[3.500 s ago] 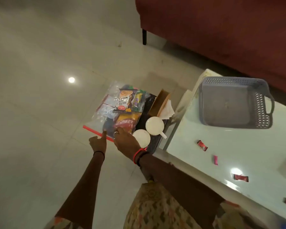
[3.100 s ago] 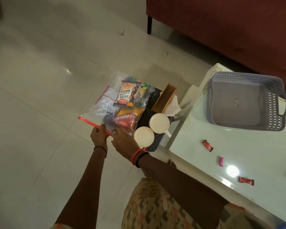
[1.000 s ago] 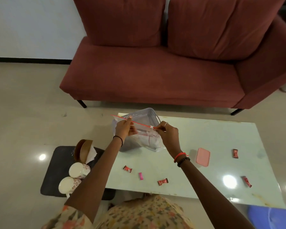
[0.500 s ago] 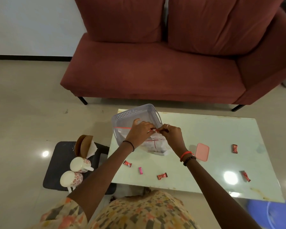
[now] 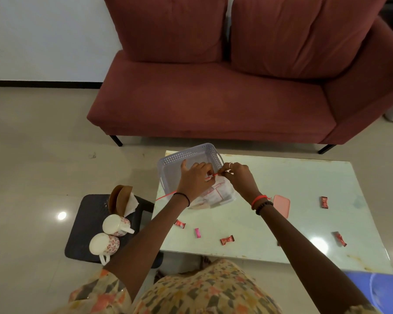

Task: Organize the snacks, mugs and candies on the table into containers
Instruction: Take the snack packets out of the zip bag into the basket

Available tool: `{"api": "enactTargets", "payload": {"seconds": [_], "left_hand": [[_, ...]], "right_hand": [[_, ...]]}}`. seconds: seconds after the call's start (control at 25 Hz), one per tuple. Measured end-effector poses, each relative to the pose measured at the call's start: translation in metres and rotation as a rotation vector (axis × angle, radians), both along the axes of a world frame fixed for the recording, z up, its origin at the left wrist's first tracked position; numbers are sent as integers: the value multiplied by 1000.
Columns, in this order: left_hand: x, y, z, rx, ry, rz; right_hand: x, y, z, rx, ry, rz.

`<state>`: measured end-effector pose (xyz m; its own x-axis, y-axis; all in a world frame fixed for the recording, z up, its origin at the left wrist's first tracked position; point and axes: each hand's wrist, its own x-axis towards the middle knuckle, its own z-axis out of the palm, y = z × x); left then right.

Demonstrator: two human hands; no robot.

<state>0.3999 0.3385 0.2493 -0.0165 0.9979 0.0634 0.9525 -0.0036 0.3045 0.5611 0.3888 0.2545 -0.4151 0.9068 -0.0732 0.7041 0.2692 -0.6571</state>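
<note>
Right, nearest me on the counter [image 5: 281, 175] I see loose candies: a red one [image 5: 180, 224], a pink one [image 5: 197, 232] and another red one [image 5: 227, 240], with two more [image 5: 324, 202] [image 5: 340, 239] far right. Off to the left, on the dark stool [image 5: 86, 225], two mugs [image 5: 104, 244] [image 5: 116, 225] lie on their sides near a brown holder [image 5: 119, 199]. Further out, my left hand [image 5: 194, 180] and right hand [image 5: 238, 177] meet above a clear zip bag [image 5: 216, 193], the fingers of each pinched together on its red seal strip. The bag's bottom rests on the counter, just beside a pink lid [image 5: 281, 206]. Behind it sits the grey basket [image 5: 188, 156], then the red sofa [image 5: 213, 103].
</note>
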Motion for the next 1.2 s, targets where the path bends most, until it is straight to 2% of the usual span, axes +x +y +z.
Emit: {"api": "enactTargets", "payload": {"seconds": [0.2, 0.4, 0.56, 0.68, 0.8, 0.92, 1.12, 1.2], "left_hand": [[-9, -16, -6, -115, -66, 87], [-33, -54, -16, -116, -110, 165], [-45, -83, -27, -193, -156, 239], [-51, -88, -27, -279, -188, 196], [-57, -78, -18, -389, -363, 124], [-50, -54, -6, -308, -546, 88], [-31, -20, -2, -323, -518, 75], [-27, -18, -2, -305, -580, 116]], "right_hand": [[18, 21, 8, 22, 67, -67], [38, 37, 13, 19, 131, -176], [35, 48, 21, 31, 161, -195], [28, 46, 24, 38, 168, -143], [18, 41, 29, 73, 130, -15], [6, 39, 34, 134, 53, 133], [-4, 40, 46, 173, 60, 207], [-3, 41, 49, 169, 73, 204]]}}
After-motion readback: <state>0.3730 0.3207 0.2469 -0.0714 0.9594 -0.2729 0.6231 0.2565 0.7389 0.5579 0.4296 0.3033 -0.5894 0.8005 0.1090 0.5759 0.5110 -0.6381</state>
